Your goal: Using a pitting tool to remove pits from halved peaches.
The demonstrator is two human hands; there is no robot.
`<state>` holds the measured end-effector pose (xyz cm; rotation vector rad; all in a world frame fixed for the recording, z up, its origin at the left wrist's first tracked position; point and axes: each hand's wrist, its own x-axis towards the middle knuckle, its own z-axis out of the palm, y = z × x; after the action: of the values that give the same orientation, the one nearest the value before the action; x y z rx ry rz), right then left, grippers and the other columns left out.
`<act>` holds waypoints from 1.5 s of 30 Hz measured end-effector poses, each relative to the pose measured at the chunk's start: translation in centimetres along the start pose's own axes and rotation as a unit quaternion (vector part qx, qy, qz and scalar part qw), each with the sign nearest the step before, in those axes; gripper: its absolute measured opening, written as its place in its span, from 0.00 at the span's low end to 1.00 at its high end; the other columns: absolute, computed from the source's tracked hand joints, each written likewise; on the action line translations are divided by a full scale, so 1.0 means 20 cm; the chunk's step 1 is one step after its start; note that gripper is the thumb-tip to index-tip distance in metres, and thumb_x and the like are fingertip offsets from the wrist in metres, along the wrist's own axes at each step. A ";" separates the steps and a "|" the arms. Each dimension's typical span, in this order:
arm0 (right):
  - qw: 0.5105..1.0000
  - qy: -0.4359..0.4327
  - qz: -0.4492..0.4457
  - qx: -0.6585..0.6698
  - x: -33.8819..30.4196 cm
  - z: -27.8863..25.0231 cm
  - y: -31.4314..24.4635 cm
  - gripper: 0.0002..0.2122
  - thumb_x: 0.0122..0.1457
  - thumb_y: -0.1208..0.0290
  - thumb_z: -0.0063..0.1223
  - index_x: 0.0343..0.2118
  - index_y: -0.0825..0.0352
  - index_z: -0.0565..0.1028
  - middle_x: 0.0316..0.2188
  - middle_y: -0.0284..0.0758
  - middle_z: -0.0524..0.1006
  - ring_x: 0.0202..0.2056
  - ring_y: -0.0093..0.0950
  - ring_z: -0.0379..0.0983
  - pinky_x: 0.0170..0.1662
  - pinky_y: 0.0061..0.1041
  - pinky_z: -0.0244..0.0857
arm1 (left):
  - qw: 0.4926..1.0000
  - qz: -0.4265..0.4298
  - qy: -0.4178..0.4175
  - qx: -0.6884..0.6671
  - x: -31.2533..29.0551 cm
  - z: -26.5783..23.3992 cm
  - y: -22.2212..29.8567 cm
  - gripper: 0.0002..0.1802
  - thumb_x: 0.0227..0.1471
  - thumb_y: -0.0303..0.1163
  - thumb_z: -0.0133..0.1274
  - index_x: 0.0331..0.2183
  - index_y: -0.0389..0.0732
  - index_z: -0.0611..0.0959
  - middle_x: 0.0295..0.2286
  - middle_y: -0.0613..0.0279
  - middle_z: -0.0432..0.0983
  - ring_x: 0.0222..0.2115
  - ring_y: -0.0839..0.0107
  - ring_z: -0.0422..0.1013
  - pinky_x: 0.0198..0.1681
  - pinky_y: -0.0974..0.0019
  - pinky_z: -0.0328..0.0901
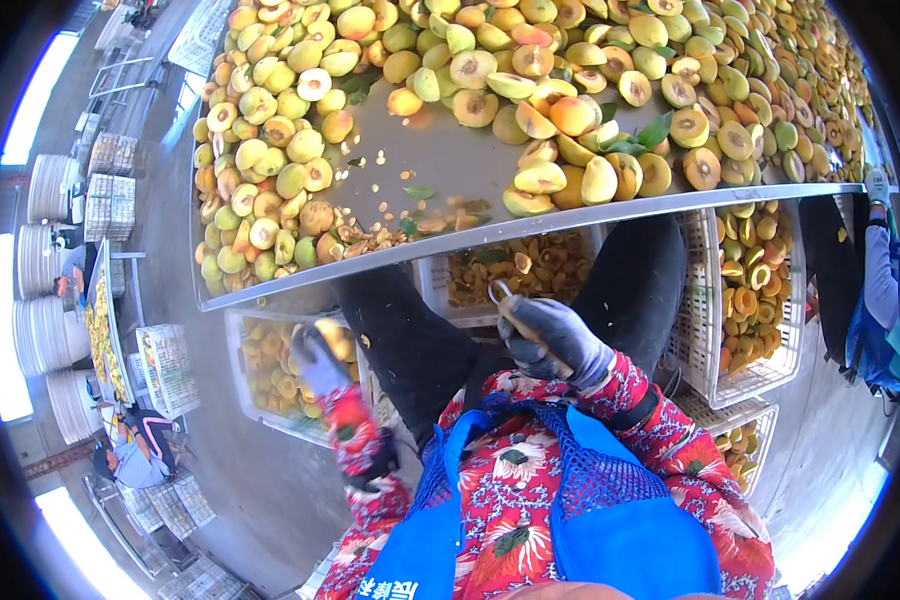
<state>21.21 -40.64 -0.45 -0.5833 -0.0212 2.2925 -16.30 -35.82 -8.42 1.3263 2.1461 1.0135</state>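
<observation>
My right hand (560,335), in a grey-and-lavender glove, is closed around a small hand tool with a curved metal loop (498,290) at its tip; its handle is mostly hidden in the fist. It hangs above my lap, between my knees. To the left, my gloved left hand (320,360) hovers over a white crate (238,375) of peach halves. Motion smears its fingers, so I cannot make out whether it holds anything. Ahead, cut yellow peaches (560,105) are heaped on a metal-edged table (400,155), some with pits or reddish hollows showing.
Between my legs, under the table edge, sits a crate of peach pieces (520,265). More white crates (710,330) of halves stand at my right. A co-worker's sleeve (881,270) shows at the far right. Other people work at a table (105,320) on the left.
</observation>
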 end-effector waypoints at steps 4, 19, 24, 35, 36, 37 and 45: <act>0.935 0.198 -0.068 -0.287 0.00 -0.07 -0.01 0.18 0.63 0.56 0.42 0.29 0.69 0.71 0.19 0.29 0.69 0.18 0.17 0.63 0.20 0.17 0.57 | 0.943 0.161 0.067 0.283 -0.01 -0.09 0.64 0.26 0.53 0.43 0.53 0.49 0.37 0.73 0.43 0.46 0.73 0.45 0.48 0.69 0.49 0.53 0.63; 0.772 0.250 -0.281 -0.512 -0.19 -0.02 -0.05 0.08 0.63 0.69 0.44 0.33 0.70 0.68 0.20 0.30 0.70 0.20 0.19 0.64 0.24 0.23 0.59 | 0.852 -0.012 -0.383 -0.355 -0.14 0.84 1.29 0.19 0.49 0.33 0.54 0.42 0.34 0.72 0.32 0.53 0.75 0.29 0.68 0.74 0.20 0.73 0.68; 0.652 0.240 -0.333 -0.638 -0.13 0.14 -0.11 0.10 0.60 0.68 0.47 0.34 0.71 0.65 0.14 0.46 0.72 0.18 0.45 0.72 0.19 0.38 0.62 | 0.802 -0.129 -0.425 -0.400 -0.20 0.61 1.15 0.19 0.53 0.41 0.51 0.40 0.35 0.77 0.25 0.61 0.75 0.15 0.78 0.66 0.15 0.75 0.60; 0.459 0.243 -0.256 -0.815 -0.09 0.24 -0.02 0.14 0.58 0.63 0.48 0.32 0.72 0.65 0.12 0.39 0.71 0.14 0.38 0.72 0.15 0.36 0.63 | 0.879 0.281 -0.341 -0.178 -0.34 0.56 0.96 0.25 0.61 0.46 0.39 0.35 0.32 0.79 0.31 0.53 0.78 0.31 0.63 0.76 0.39 0.62 0.69; 0.454 0.242 -0.258 -0.817 -0.09 0.23 -0.02 0.14 0.58 0.63 0.48 0.32 0.72 0.65 0.12 0.40 0.72 0.14 0.38 0.72 0.15 0.36 0.63 | 0.878 0.239 -0.390 -0.142 -0.33 0.51 1.00 0.22 0.60 0.44 0.41 0.38 0.33 0.78 0.31 0.52 0.78 0.31 0.60 0.76 0.38 0.62 0.70; 0.455 0.244 -0.257 -0.817 -0.09 0.23 -0.01 0.14 0.58 0.63 0.48 0.32 0.72 0.65 0.12 0.40 0.72 0.14 0.38 0.72 0.15 0.36 0.63 | 0.877 0.238 -0.392 -0.143 -0.34 0.50 1.02 0.22 0.60 0.44 0.41 0.38 0.33 0.78 0.31 0.52 0.78 0.31 0.60 0.76 0.38 0.62 0.70; 0.568 0.212 -0.282 -0.743 -0.04 0.16 0.04 0.12 0.57 0.66 0.49 0.31 0.71 0.65 0.14 0.45 0.71 0.15 0.39 0.72 0.16 0.37 0.62 | 0.921 0.169 -0.331 -0.118 -0.40 0.54 0.93 0.18 0.55 0.39 0.48 0.39 0.33 0.77 0.32 0.51 0.77 0.31 0.57 0.76 0.36 0.62 0.70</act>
<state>19.95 -41.28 2.58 -1.5892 -1.7402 0.9239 5.53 -33.84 -1.35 1.6505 1.2836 0.7531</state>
